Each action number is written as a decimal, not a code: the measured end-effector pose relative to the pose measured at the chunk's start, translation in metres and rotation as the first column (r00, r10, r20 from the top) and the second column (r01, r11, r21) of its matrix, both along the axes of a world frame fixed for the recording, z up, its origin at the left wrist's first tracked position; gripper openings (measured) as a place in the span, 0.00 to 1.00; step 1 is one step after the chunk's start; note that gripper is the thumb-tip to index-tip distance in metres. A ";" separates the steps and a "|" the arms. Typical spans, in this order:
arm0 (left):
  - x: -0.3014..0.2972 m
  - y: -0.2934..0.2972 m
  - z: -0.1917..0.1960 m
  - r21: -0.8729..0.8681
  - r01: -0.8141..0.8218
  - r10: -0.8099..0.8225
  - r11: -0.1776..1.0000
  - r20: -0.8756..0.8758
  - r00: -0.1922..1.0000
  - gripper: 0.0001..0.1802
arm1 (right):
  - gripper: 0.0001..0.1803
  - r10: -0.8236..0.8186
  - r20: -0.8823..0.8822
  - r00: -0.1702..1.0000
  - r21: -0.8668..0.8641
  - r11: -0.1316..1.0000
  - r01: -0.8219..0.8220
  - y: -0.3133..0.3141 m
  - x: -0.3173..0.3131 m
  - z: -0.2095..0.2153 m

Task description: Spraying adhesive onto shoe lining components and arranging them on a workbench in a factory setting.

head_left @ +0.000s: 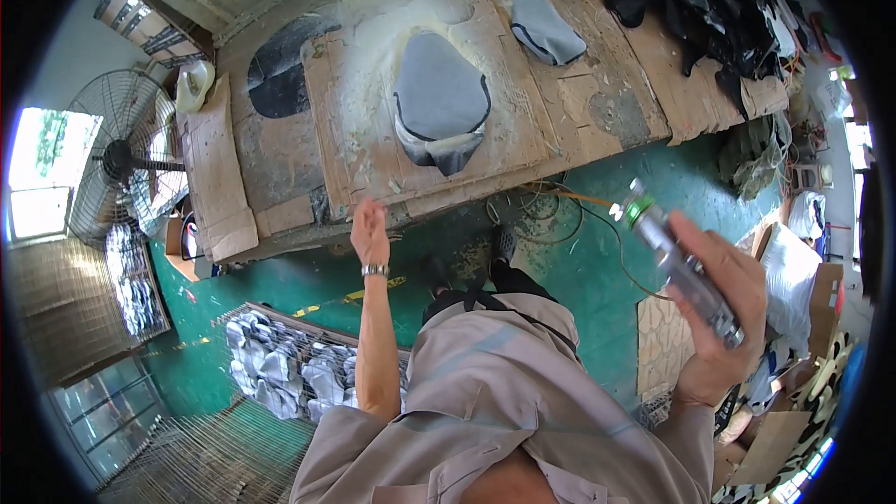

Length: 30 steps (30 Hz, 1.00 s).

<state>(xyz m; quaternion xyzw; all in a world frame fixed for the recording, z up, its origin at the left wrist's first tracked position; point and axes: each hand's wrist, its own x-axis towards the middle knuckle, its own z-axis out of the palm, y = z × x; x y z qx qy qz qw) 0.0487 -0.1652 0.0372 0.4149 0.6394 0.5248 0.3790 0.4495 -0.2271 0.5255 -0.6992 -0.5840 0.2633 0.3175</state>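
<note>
My right hand is wrapped round a metal spray gun with a green ring near its tip, held in the air right of the table. At the table's front edge is my left hand, its fingers curled together and nothing visible in them. Beyond it, a grey, saddle-shaped fabric piece with dark edging lies on a cardboard sheet dusted with pale residue. Its narrow lower end is folded and pale. A similar smaller grey piece rests farther right on the table.
A black pile of material covers the table's right end. A dark flat piece lies at left, near a wire fan. A yellow hose runs below the table edge. Behind my left arm stands a rack of grey pieces.
</note>
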 end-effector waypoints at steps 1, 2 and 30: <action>-0.012 -0.022 -0.018 -0.120 -0.012 0.015 0.993 0.024 1.000 0.19 | 0.29 0.111 -0.011 0.994 -0.015 0.994 -0.111 0.001 -0.002 0.000; -0.022 -0.044 -0.037 -0.145 -0.020 0.024 0.989 0.023 0.999 0.17 | 0.29 0.219 -0.026 0.975 -0.030 0.975 -0.220 0.003 -0.004 0.001; -0.028 -0.130 -0.099 -0.721 0.137 0.061 0.679 0.242 0.968 0.18 | 0.32 0.051 -0.074 0.996 -0.028 0.998 -0.053 -0.048 0.013 0.012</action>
